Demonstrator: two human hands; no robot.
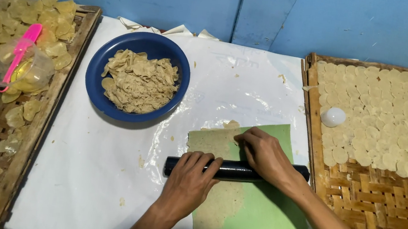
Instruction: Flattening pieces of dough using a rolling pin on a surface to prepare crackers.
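Where blue walls rise, white sheet (107, 170) covers table.

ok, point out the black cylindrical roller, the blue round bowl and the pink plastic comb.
black cylindrical roller (232, 170), head view, bare middle.
blue round bowl (99, 63), head view, left rim.
pink plastic comb (22, 49), head view, handle.
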